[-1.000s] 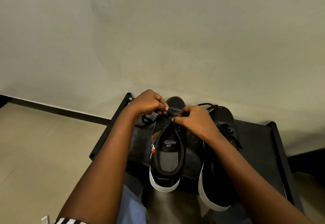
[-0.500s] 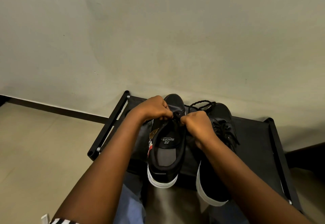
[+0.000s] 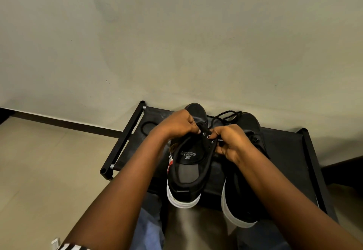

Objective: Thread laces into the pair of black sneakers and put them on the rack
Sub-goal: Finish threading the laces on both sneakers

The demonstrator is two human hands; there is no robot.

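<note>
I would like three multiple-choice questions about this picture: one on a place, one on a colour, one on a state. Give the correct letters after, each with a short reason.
1. Where do the two sneakers rest?
A. on the black rack
B. on the bare floor
C. on a chair

2. What colour are the soles?
A. red
B. white
C. blue

3. What are both hands doing?
A. hanging idle
B. lying flat on the rack
C. pinching the lace at the eyelets

Answers:
1 A: both sit on the rack.
2 B: the left sneaker and right sneaker show white edges.
3 C: the left hand and right hand grip the lace.
</note>
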